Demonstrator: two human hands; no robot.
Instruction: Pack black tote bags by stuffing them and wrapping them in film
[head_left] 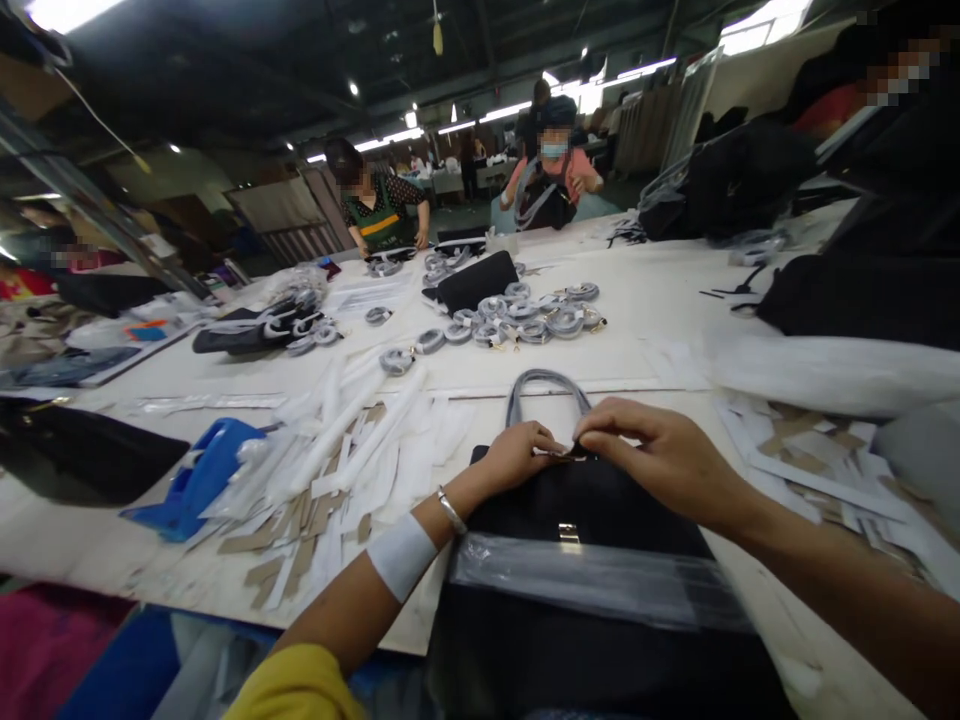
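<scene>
A black handbag [592, 645] lies at the table's front edge before me, its flap toward the far side. Clear plastic film [600, 580] wraps across it just below a gold clasp [569, 535]. Its grey-wrapped handle [551, 376] arches up from the top. My left hand [517, 458] is closed in a pinch at the top edge, on a small piece too blurred to name. Beside it, my right hand [652, 450] pinches the dark base of the handle with thumb and forefinger. The two sets of fingertips are almost touching.
Left of the bag lie a blue tape dispenser [199, 480], white and brown paper strips [315, 530] and another black bag [82, 450]. Coiled wrapped straps [525, 320] are heaped mid-table. More scraps [817, 460] and a plastic roll [832, 370] lie right. Two people work across the table.
</scene>
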